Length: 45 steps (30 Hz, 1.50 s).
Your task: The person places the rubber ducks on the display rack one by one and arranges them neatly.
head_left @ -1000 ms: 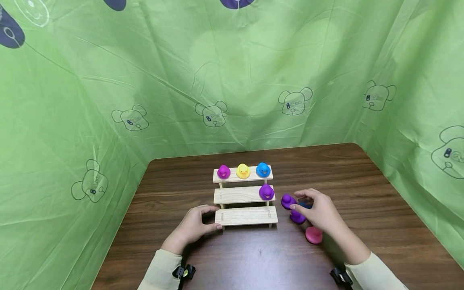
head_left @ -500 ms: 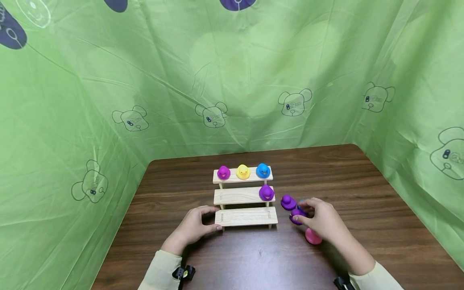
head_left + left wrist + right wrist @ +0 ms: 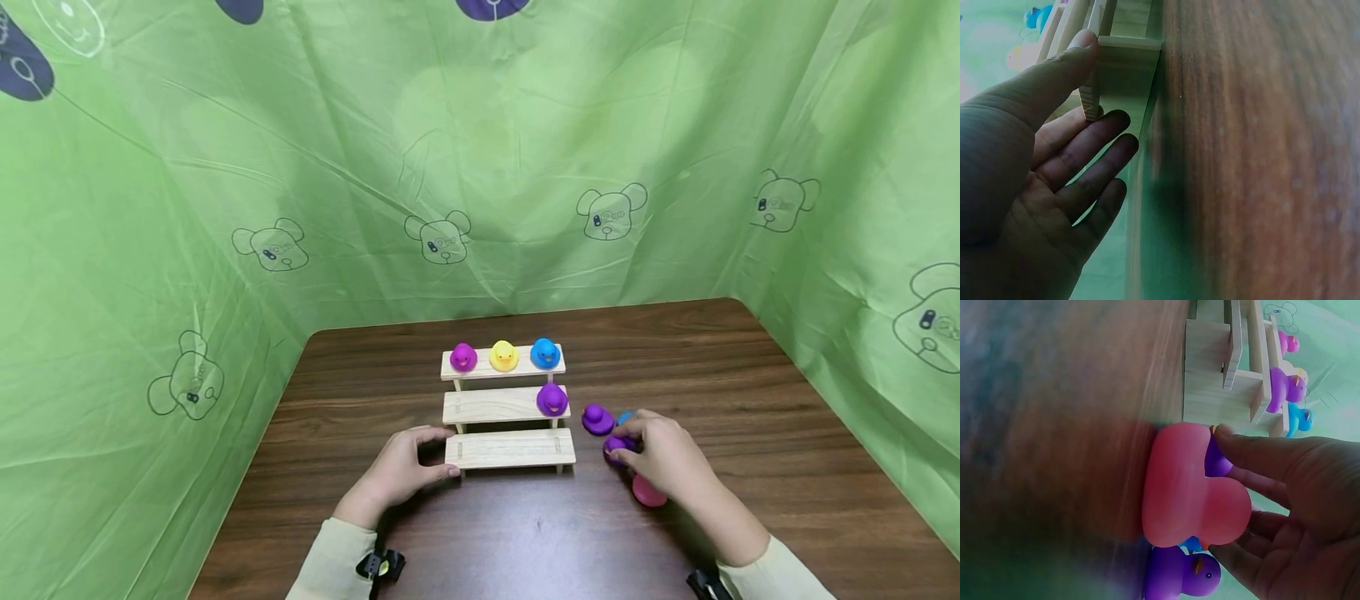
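Observation:
My left hand point(image 3: 405, 467) holds the left end of the lowest plank of a three-tier wooden stand point(image 3: 510, 450), thumb in front and index finger behind. In the left wrist view its other fingers extend loosely below the plank. Right of the stand, my right hand point(image 3: 663, 454) pinches a purple rubber duck point(image 3: 617, 451) between thumb and fingers. A pink duck point(image 3: 1179, 487) close to the right wrist camera hides most of that purple duck. Another purple duck point(image 3: 597, 419) and a blue duck point(image 3: 625, 417), partly covered by the fingers, lie just beyond.
On the top tier sit a magenta duck point(image 3: 463, 358), a yellow duck point(image 3: 503, 357) and a blue duck point(image 3: 545, 354). The middle tier bears a purple duck point(image 3: 552, 400) at its right end. Green printed cloth point(image 3: 510, 167) surrounds the brown wooden table point(image 3: 360, 367).
My right hand has come down toward the near purple duck and closed its fingers on it, shifting it slightly right. The left hand and stand have stayed in place.

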### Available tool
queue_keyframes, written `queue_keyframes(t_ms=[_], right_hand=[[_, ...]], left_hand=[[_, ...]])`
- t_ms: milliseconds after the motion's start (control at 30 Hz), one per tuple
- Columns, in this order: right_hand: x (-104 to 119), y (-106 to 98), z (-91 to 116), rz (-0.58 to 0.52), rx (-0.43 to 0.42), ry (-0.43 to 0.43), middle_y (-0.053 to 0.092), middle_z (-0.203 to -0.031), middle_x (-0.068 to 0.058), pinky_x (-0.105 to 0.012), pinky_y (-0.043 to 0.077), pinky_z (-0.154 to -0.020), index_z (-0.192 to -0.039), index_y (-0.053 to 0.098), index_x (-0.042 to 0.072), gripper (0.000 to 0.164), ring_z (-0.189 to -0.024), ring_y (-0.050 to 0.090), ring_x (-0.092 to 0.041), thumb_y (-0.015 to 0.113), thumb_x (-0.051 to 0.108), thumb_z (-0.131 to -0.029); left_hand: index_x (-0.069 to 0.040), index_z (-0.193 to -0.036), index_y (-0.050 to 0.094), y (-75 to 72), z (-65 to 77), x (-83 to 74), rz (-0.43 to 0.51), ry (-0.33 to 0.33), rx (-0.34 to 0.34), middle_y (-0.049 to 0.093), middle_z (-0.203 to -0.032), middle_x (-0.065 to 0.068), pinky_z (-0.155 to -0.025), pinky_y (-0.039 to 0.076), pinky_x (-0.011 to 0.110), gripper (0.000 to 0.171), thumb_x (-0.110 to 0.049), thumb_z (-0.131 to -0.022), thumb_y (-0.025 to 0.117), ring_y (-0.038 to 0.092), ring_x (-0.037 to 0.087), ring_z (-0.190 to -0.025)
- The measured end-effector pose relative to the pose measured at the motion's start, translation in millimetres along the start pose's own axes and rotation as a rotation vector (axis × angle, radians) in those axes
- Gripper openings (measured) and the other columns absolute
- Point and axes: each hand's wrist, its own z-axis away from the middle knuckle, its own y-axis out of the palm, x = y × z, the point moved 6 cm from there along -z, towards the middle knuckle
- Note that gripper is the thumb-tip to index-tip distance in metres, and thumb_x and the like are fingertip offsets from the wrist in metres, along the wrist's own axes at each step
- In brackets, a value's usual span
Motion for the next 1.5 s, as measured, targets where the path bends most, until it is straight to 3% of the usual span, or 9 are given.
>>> queue_keyframes(t_ms=[333, 567, 900, 1133, 1500], right_hand=[[3.4, -0.6, 2.7, 0.04, -0.008, -0.04, 0.071, -0.099, 0.0, -0.05, 0.059, -0.072, -0.108, 0.083, 0.016, 0.034, -0.088, 0.071, -0.028, 0.095, 0.022, -0.077], [-1.1, 2.8, 1.6, 0.0, 0.001, 0.003, 0.065, -0.088, 0.002, -0.043, 0.056, -0.068, -0.098, 0.08, 0.017, 0.038, -0.079, 0.066, -0.02, 0.1, 0.023, -0.067], [1.0, 4.7, 2.5, 0.027, 0.04, -0.007, 0.07, -0.096, 0.003, -0.045, 0.058, -0.068, -0.107, 0.081, 0.018, 0.035, -0.083, 0.069, -0.019, 0.095, 0.018, -0.074], [1.5, 7.8, 2.6, 0.003, 0.047, -0.024, 0.07, -0.099, 0.003, -0.046, 0.058, -0.075, -0.105, 0.081, 0.018, 0.037, -0.088, 0.068, -0.02, 0.098, 0.025, -0.072], [3.7, 7.5, 1.4, 0.008, 0.054, -0.04, 0.071, -0.098, 0.004, -0.049, 0.058, -0.078, -0.104, 0.08, 0.016, 0.036, -0.09, 0.068, -0.021, 0.097, 0.02, -0.073]], left_hand=[[-0.016, -0.125, 0.075, 0.2, 0.4, 0.3, -0.002, 0.0, 0.0, 0.073, -0.125, -0.005, -0.111, 0.048, 0.045, 0.054, -0.035, -0.078, 0.095, 0.063, 0.015, -0.124], [-0.016, -0.125, 0.075, 0.2, 0.3, 0.3, -0.006, 0.001, -0.002, 0.073, -0.125, -0.004, -0.11, 0.049, 0.046, 0.055, -0.038, -0.078, 0.094, 0.063, 0.017, -0.124], [-0.015, -0.126, 0.075, 1.2, 0.4, 1.7, -0.003, -0.013, 0.003, 0.073, -0.126, -0.004, -0.11, 0.049, 0.047, 0.057, -0.039, -0.078, 0.094, 0.063, 0.018, -0.125], [-0.015, -0.127, 0.075, 2.0, -0.2, 3.4, -0.008, -0.024, 0.01, 0.072, -0.127, -0.004, -0.111, 0.048, 0.047, 0.057, -0.037, -0.079, 0.094, 0.062, 0.019, -0.127], [-0.015, -0.126, 0.075, 0.2, -0.5, 0.6, 0.0, -0.014, 0.007, 0.073, -0.126, -0.003, -0.11, 0.048, 0.047, 0.057, -0.04, -0.079, 0.094, 0.062, 0.018, -0.125]])
